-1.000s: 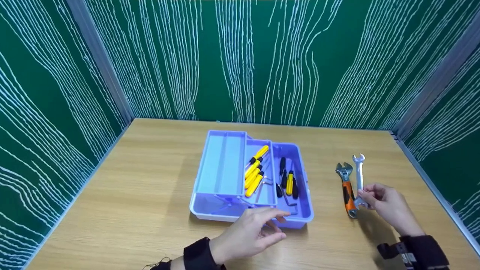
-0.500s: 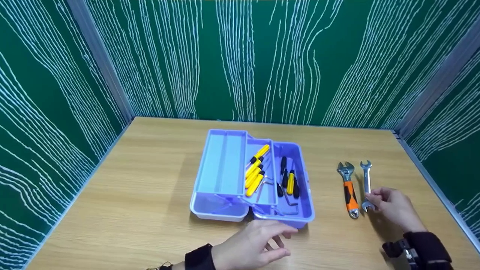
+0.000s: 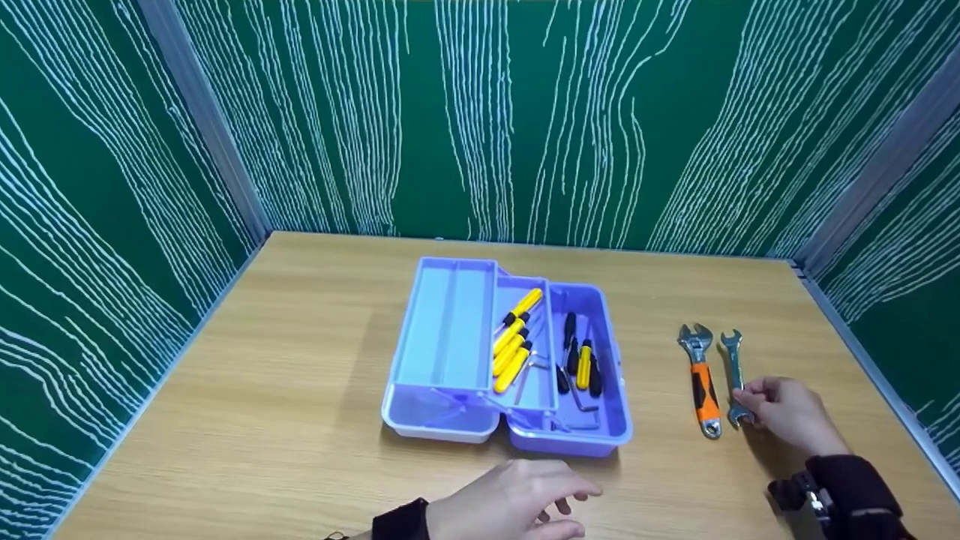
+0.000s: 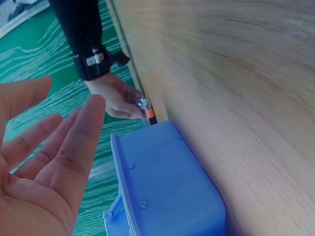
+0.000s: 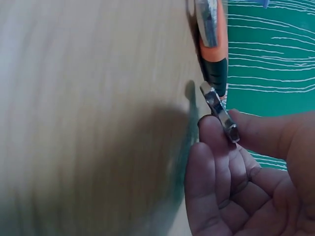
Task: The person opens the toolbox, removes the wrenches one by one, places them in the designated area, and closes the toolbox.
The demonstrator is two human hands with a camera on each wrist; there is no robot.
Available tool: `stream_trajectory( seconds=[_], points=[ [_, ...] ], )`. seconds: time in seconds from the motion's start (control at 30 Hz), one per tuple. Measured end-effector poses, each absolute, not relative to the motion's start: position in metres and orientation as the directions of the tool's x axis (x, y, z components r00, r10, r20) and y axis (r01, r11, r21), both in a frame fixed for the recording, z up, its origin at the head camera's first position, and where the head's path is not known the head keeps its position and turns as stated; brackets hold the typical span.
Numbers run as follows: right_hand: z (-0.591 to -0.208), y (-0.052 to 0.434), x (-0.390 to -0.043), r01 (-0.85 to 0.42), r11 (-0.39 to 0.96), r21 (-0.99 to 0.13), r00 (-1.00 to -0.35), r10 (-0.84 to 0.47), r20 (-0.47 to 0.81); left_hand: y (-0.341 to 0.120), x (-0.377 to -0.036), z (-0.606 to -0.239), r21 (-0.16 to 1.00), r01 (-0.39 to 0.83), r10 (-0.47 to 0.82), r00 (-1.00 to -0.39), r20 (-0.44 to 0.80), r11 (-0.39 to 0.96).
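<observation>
My right hand [image 3: 787, 412] pinches the near end of a silver open-ended wrench [image 3: 733, 367] between thumb and fingers, close over the table at the right. In the right wrist view the wrench [image 5: 219, 113] is seen end-on between thumb and fingertips. Just left of it lies an adjustable wrench [image 3: 702, 386] with an orange and black handle. My left hand [image 3: 517, 499] hovers in front of the purple toolbox [image 3: 442, 411], fingers loosely bent and holding nothing; the left wrist view shows its palm [image 4: 34, 206] beside the box.
The opened toolbox has a raised two-part tray [image 3: 454, 322] and a middle tray with several yellow-handled screwdrivers [image 3: 512, 367]. Its right bin holds black-handled tools [image 3: 595, 375], another yellow-handled one [image 3: 583, 364] and hex keys [image 3: 583, 426]. Green panels [image 3: 562, 135] border the wooden table [image 3: 247, 405].
My right hand has lowered the open-ended wrench toward the table and slightly right, beside the adjustable wrench. My left hand has drawn back from the toolbox toward the front edge.
</observation>
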State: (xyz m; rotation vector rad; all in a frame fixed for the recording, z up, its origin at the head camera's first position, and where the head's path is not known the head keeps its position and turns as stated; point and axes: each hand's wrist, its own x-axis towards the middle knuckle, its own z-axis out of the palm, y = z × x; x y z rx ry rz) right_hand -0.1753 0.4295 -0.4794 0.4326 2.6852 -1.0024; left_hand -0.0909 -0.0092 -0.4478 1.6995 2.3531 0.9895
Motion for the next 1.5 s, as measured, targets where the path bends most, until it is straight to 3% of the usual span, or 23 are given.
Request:
stream_trajectory(
  seconds=[0.2, 0.67, 1.1, 1.5],
  points=[
    [-0.480, 0.429, -0.181, 0.369, 0.747, -0.553, -0.920, 0.208, -0.333, -0.012, -0.090, -0.448, 0.499, 0.850, 0.884, -0.355, 0.304, 0.170],
    [-0.477, 0.428, -0.184, 0.398, 0.777, -0.488, -0.899, 0.224, -0.377, -0.018, -0.089, -0.448, 0.552, 0.817, 0.868, -0.388, 0.310, 0.168],
    [-0.480, 0.421, -0.183, 0.346, 0.820, -0.456, -0.927, 0.225, -0.300, -0.028, -0.090, -0.443, 0.521, 0.833, 0.829, -0.419, 0.372, 0.187],
    [-0.465, 0.409, -0.176, 0.284, 0.831, -0.479, -0.957, 0.218, -0.190, -0.052, -0.104, -0.415, 0.497, 0.833, 0.694, -0.507, 0.511, 0.243]
  ],
)
